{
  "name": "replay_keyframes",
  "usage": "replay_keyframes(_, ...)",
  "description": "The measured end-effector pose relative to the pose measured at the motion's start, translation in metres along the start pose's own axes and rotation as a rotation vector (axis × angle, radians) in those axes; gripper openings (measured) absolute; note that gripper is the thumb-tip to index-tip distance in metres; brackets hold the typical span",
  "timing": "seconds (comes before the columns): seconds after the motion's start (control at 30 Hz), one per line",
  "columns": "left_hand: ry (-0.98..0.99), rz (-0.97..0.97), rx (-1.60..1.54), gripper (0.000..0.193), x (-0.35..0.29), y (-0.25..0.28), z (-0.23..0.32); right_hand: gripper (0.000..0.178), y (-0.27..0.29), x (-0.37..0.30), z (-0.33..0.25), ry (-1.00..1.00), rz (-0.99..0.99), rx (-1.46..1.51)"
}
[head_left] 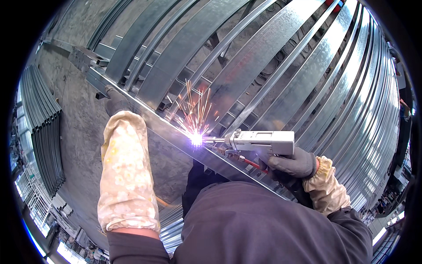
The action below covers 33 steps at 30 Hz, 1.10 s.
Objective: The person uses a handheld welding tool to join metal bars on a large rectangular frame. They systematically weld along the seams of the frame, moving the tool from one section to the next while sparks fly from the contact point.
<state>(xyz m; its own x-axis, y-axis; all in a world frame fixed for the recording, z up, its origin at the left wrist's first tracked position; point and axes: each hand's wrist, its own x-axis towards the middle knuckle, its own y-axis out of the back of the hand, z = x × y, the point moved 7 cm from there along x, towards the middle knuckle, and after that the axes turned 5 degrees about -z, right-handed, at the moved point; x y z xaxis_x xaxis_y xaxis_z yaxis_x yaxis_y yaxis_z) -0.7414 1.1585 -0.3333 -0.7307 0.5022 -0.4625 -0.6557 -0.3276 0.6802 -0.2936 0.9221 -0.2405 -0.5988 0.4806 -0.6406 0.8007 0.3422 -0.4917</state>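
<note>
Silver torch (263,141), held in the right hand (293,163) right of centre, should track the rail (163,127) steadily; whether the left hand (117,104), upper left, grips cannot be told.

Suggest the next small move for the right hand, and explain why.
Probably ease the torch slightly along the rail with the right hand: a bright glare and sparks show at the torch's tip, by the rail's edge, and the left hand is apart from them.
</note>
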Motion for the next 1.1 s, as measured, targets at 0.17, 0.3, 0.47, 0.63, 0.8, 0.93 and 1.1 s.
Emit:
replay_keyframes(0.17, -0.004, 0.003, -0.003, 0.074, -0.001, 0.001, 0.001, 0.055, -0.003, -0.004, -0.002, -0.063, 0.001, 0.05)
replay_keyframes(0.3, -0.004, 0.003, -0.001, 0.073, -0.002, 0.002, 0.001, 0.055, -0.001, -0.005, 0.004, -0.035, -0.033, 0.033)
replay_keyframes(0.47, -0.006, -0.003, -0.004, 0.073, -0.003, 0.003, 0.0, 0.054, -0.001, -0.009, 0.006, -0.037, 0.003, 0.038)
replay_keyframes(0.63, -0.006, 0.0, -0.002, 0.072, -0.005, 0.004, 0.0, 0.052, -0.005, -0.011, 0.002, -0.047, 0.011, 0.033)
replay_keyframes(0.8, -0.006, -0.004, -0.004, 0.071, -0.006, 0.004, 0.0, 0.052, -0.007, -0.014, 0.0, -0.034, 0.006, 0.027)
replay_keyframes(0.93, -0.006, -0.008, -0.002, 0.071, -0.008, 0.002, -0.002, 0.053, -0.008, -0.018, -0.002, -0.051, -0.001, 0.044)
replay_keyframes(1.1, -0.014, -0.007, -0.005, 0.07, -0.007, 0.001, 0.001, 0.053, -0.011, -0.019, -0.003, -0.041, 0.001, 0.061)
